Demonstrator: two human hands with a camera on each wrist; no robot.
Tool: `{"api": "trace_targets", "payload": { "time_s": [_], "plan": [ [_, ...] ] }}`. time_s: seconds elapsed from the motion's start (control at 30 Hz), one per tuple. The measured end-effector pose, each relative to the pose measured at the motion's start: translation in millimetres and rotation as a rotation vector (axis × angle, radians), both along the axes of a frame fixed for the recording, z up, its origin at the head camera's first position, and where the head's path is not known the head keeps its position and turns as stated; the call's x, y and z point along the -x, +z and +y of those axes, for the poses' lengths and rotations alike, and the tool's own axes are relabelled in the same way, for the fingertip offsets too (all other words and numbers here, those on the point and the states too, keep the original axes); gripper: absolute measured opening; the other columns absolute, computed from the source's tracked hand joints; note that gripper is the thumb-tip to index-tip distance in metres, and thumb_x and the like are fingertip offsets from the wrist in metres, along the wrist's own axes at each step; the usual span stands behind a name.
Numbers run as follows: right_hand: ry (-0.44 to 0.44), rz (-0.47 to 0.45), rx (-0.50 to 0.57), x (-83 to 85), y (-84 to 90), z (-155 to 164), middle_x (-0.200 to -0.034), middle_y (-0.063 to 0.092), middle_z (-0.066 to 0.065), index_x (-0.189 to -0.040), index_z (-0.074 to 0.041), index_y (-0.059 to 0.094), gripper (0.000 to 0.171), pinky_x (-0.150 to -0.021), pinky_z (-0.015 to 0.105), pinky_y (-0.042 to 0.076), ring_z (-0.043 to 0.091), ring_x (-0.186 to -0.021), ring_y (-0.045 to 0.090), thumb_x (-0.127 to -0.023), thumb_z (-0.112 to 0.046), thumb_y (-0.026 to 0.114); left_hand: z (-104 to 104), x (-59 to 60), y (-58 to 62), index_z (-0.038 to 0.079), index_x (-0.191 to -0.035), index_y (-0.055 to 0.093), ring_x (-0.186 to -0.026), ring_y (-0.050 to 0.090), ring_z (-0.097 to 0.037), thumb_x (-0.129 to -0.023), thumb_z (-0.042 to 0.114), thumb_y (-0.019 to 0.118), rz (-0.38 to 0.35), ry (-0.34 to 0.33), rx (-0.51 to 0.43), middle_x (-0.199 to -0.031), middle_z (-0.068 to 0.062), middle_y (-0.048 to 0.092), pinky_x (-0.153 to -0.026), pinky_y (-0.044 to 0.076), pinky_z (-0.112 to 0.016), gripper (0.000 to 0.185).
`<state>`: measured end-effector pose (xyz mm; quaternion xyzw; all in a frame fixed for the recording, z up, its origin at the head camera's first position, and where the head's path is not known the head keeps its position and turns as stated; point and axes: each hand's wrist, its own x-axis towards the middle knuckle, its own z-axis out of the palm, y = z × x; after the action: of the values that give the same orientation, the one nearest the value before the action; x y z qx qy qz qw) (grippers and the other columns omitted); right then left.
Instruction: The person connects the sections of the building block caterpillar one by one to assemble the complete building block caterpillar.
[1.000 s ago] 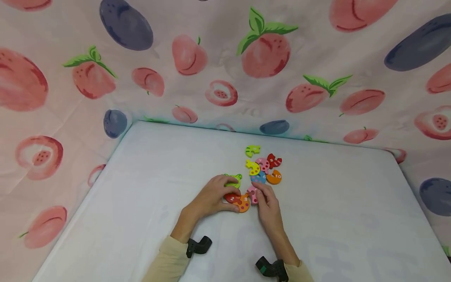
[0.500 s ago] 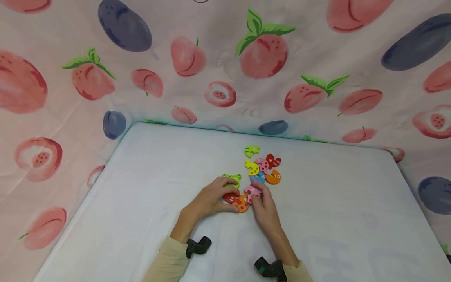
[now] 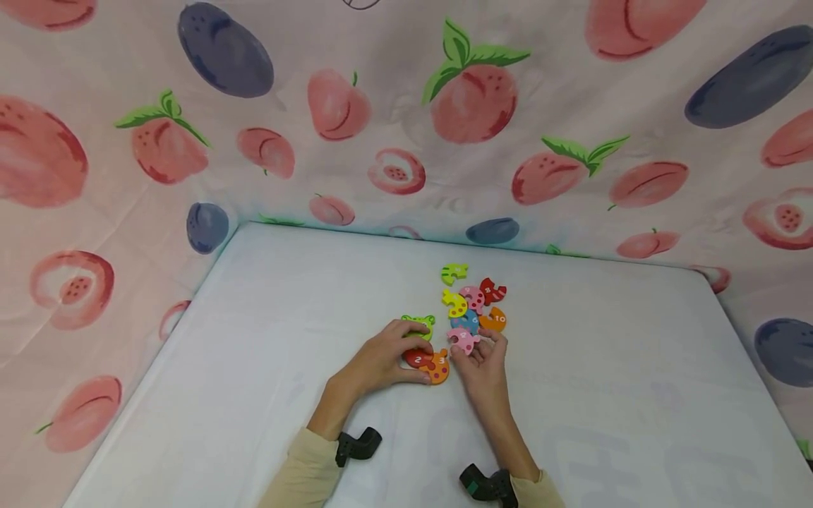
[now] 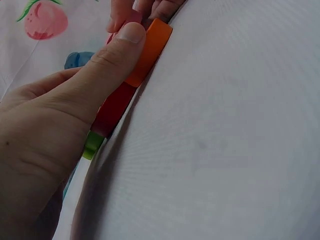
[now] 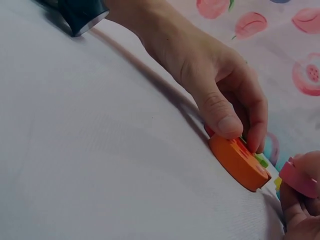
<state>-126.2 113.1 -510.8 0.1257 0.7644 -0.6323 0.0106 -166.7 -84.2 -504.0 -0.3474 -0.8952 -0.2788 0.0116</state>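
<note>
In the head view my left hand [image 3: 380,356] holds a red puzzle piece marked 2 [image 3: 416,358] and an orange spotted piece marked 3 [image 3: 438,368], which fit against each other. Its thumb lies along the near edge and its fingers curve over the far side. A green frog-shaped piece [image 3: 419,324] sits partly under those fingers. My right hand [image 3: 488,374] pinches a pink spotted piece [image 3: 464,341], just right of the orange one and apart from it. In the right wrist view this pink piece [image 5: 296,179] is raised off the cloth, partly cut off by the frame.
Beyond the right hand lie a blue piece [image 3: 466,322], an orange 10 piece [image 3: 493,320], a yellow piece [image 3: 454,303], another pink piece [image 3: 471,295], a red striped piece [image 3: 492,291] and a green striped piece [image 3: 454,273]. A white cloth [image 3: 603,367] covers the table; a fruit-print curtain [image 3: 406,92] hangs behind.
The right hand brought the pink piece left against the orange one, then drew it back slightly up and right, turning it. The left hand stays in place.
</note>
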Motion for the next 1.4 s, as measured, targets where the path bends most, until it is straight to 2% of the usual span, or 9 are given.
{"api": "trace_targets", "payload": {
  "time_s": [0.17, 0.3, 0.47, 0.6, 0.8, 0.93, 1.1, 1.4],
  "plan": [
    [0.004, 0.011, -0.048, -0.6, -1.1, 0.2, -0.131, 0.051, -0.004, -0.131, -0.030, 0.041, 0.050, -0.093, 0.025, 0.048, 0.012, -0.116, 0.055, -0.086, -0.038, 0.062, 0.8, -0.5, 1.2, 0.031, -0.105, 0.063, -0.121, 0.042, -0.009, -0.070, 0.057, 0.069, -0.013, 0.007, 0.010, -0.128, 0.008, 0.049, -0.098, 0.045, -0.029, 0.045],
    [-0.010, 0.009, -0.091, -0.4, -0.8, 0.6, -0.134, 0.050, -0.005, -0.135, -0.034, 0.040, 0.053, -0.093, 0.027, 0.048, 0.013, -0.118, 0.054, -0.086, -0.045, 0.058, 1.4, 0.0, 2.5, 0.032, -0.106, 0.063, -0.121, 0.042, -0.009, -0.070, 0.056, 0.069, -0.014, 0.003, 0.017, -0.128, 0.008, 0.049, -0.098, 0.044, -0.028, 0.044],
    [-0.014, 0.000, -0.056, 0.5, 0.6, -0.1, -0.117, 0.061, 0.000, -0.133, -0.028, 0.032, 0.054, -0.089, 0.022, 0.051, 0.013, -0.103, 0.060, -0.087, -0.038, 0.060, 1.7, 0.1, 3.5, 0.031, -0.106, 0.063, -0.122, 0.042, -0.010, -0.070, 0.055, 0.070, -0.008, 0.003, 0.016, -0.129, 0.008, 0.049, -0.099, 0.044, -0.030, 0.044],
    [0.008, -0.001, -0.097, 0.1, 0.8, -0.6, -0.111, 0.059, -0.001, -0.132, -0.029, 0.038, 0.050, -0.084, 0.014, 0.050, 0.011, -0.099, 0.058, -0.087, -0.035, 0.061, 1.7, -0.4, 3.7, 0.030, -0.106, 0.063, -0.123, 0.042, -0.011, -0.070, 0.056, 0.070, -0.012, 0.000, 0.009, -0.129, 0.007, 0.049, -0.099, 0.044, -0.031, 0.044],
    [0.037, 0.007, -0.144, -1.5, -0.2, -1.2, -0.118, 0.055, -0.002, -0.133, -0.033, 0.043, 0.048, -0.086, 0.017, 0.050, 0.010, -0.101, 0.057, -0.088, -0.039, 0.059, 0.9, -0.9, 3.6, 0.031, -0.106, 0.063, -0.123, 0.041, -0.011, -0.070, 0.057, 0.069, -0.024, 0.001, 0.005, -0.129, 0.007, 0.049, -0.099, 0.044, -0.031, 0.044],
    [0.057, 0.031, -0.169, -2.2, -0.2, -1.7, -0.120, 0.055, -0.001, -0.133, -0.031, 0.043, 0.046, -0.087, 0.020, 0.051, 0.011, -0.102, 0.057, -0.089, -0.034, 0.058, 0.7, -0.8, 3.6, 0.032, -0.107, 0.063, -0.123, 0.041, -0.010, -0.070, 0.057, 0.068, -0.027, 0.006, 0.011, -0.129, 0.008, 0.049, -0.099, 0.044, -0.030, 0.045],
    [0.079, 0.045, -0.196, -3.9, 0.9, -2.1, -0.117, 0.054, -0.001, -0.133, -0.031, 0.043, 0.045, -0.085, 0.014, 0.049, 0.011, -0.100, 0.055, -0.090, -0.027, 0.057, 0.6, -1.2, 2.2, 0.033, -0.108, 0.062, -0.122, 0.040, -0.008, -0.070, 0.059, 0.067, -0.026, 0.010, 0.020, -0.129, 0.010, 0.048, -0.098, 0.044, -0.027, 0.047],
    [0.085, 0.097, -0.242, -4.7, 1.4, -3.3, -0.113, 0.054, 0.000, -0.134, -0.025, 0.044, 0.046, -0.079, 0.008, 0.046, 0.012, -0.095, 0.053, -0.090, -0.024, 0.058, 1.1, -1.4, 0.7, 0.033, -0.109, 0.062, -0.123, 0.040, -0.007, -0.070, 0.059, 0.067, -0.037, 0.021, 0.024, -0.130, 0.011, 0.047, -0.099, 0.044, -0.026, 0.047]
  ]
}}
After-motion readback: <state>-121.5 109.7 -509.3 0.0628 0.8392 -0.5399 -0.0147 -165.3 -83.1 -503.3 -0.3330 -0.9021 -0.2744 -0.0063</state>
